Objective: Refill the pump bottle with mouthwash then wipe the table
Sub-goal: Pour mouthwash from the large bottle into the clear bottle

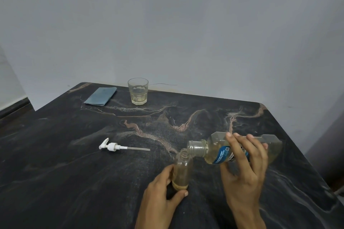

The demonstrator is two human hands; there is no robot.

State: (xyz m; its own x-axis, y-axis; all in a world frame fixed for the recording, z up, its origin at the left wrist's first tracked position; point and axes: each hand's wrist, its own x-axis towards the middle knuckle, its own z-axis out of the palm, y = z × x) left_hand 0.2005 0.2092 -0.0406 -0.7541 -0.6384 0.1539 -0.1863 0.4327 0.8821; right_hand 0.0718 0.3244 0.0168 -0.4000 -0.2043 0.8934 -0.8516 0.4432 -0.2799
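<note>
A small clear pump bottle [182, 170] stands upright on the dark marbled table [74, 163], its neck uncapped and a thin layer of yellowish liquid at its bottom. My left hand [163, 189] grips its base. My right hand [245, 160] holds a larger mouthwash bottle [216, 149] with a blue label, tipped on its side with its open mouth over the small bottle's neck. The white pump head [115, 146] with its dip tube lies on the table to the left.
A folded blue cloth [101, 96] lies at the table's far left. A drinking glass [138, 91] with pale liquid stands next to it near the back edge. A grey wall rises behind; the table's right edge runs close to my right hand.
</note>
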